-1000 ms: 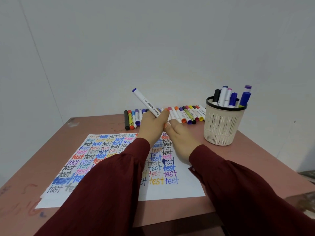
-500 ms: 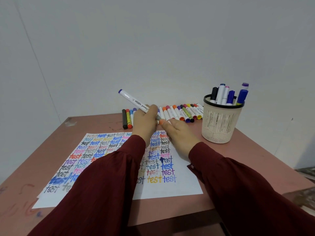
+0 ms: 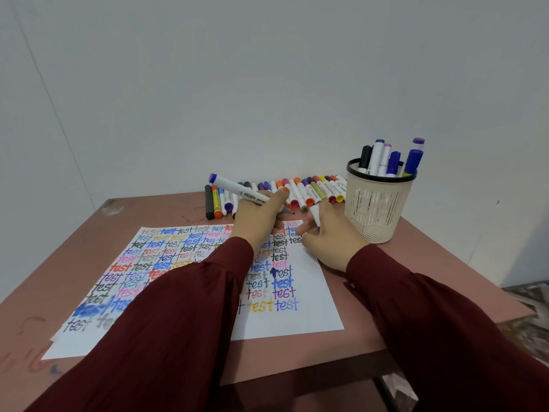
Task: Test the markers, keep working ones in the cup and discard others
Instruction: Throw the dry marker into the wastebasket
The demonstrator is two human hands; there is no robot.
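A: Why does the sheet (image 3: 312, 316) lie flat in the middle of the desk (image 3: 98, 248), close to the front edge?
B: It serves as the test pad, judging by the rows of "test"; a little room seems left near its far right corner
A: And the cup (image 3: 377, 209) at the desk's far right corner?
B: That keeps the working ones; several stand in it. The row of markers (image 3: 315, 190) waits along the far edge, within reach
A: The hands?
B: The left hand (image 3: 258, 218) grips a marker (image 3: 237, 190), bare tip slanting down toward the paper, ready to write. The right hand (image 3: 329, 236) rests on the sheet, steadying it, and pinches the cap (image 3: 315, 217) for refitting
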